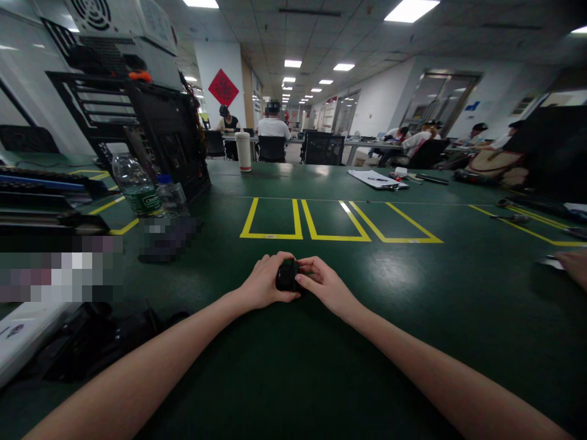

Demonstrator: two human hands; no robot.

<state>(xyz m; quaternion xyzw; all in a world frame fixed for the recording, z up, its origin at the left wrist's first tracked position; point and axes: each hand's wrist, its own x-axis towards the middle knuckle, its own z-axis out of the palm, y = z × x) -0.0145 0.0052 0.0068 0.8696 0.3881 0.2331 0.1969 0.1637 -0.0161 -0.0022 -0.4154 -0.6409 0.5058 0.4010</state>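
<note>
A small, glossy black object (285,278) with a rounded body is between my two hands, just above or on the green table (293,366); its exact kind does not show. My left hand (266,282) is wrapped round its left side, thumb low and fingers over the top. From the right, my right hand (323,284) pinches its edge between thumb and fingertips. Part of the object is hidden behind my fingers.
Yellow tape outlines (337,238) lie beyond my hands. A clipboard (376,179) and a white cup (244,151) stand farther back. On the left are plastic bottles (132,183) and a black computer case (167,134). Another person's hand (575,266) is at the right edge.
</note>
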